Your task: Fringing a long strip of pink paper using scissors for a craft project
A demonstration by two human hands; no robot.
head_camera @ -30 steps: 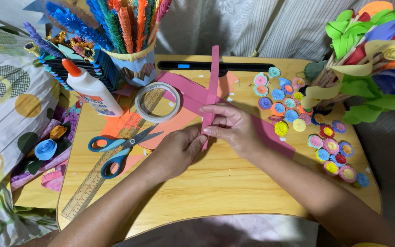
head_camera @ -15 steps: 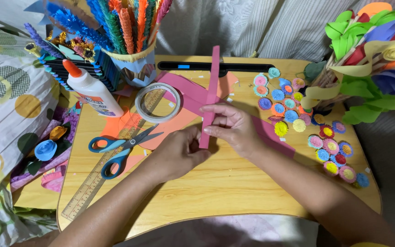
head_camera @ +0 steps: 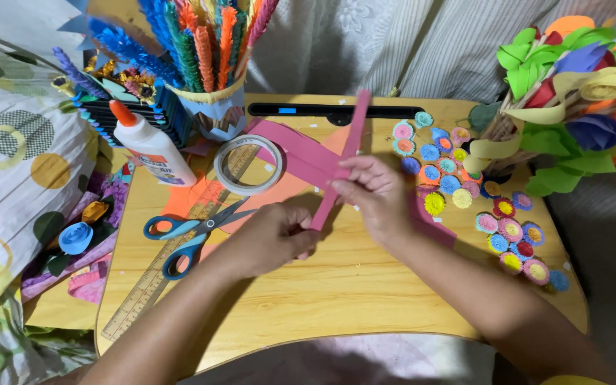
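Head view: a long pink paper strip point(head_camera: 342, 167) is held upright at the centre of the frame, slanting from the lower left up towards the upper right. Its lower end is pinched in the grip of the left hand point(head_camera: 274, 237), whose fingers are curled shut around it just left of centre. The right hand point(head_camera: 372, 194) is clenched on the strip's middle section, thumb and fingertips pressed to the paper — the top end stands free above a dark slot at the far edge of the counter point(head_camera: 336, 292).

Behind the hands, a larger sheet of pink paper point(head_camera: 295, 148) is spread flat on the yellow wooden counter, with orange paper point(head_camera: 192, 196) lying under it to the left. A roll of clear tape point(head_camera: 250, 165) rests on these sheets, left of centre. Blue-handled scissors point(head_camera: 192, 232) lie closed beside the left forearm, across a long ruler point(head_camera: 157, 274) that runs diagonally towards the lower left. A white glue bottle point(head_camera: 152, 146) with an orange cap lies tilted in the upper left, near a cup of bright fringed paper sticks point(head_camera: 208, 57).

Right of the hands, many small rolled paper flowers point(head_camera: 511, 232) — blue, pink, yellow — are scattered on the counter. A basket of large paper flowers point(head_camera: 572, 93) fills the upper right corner.
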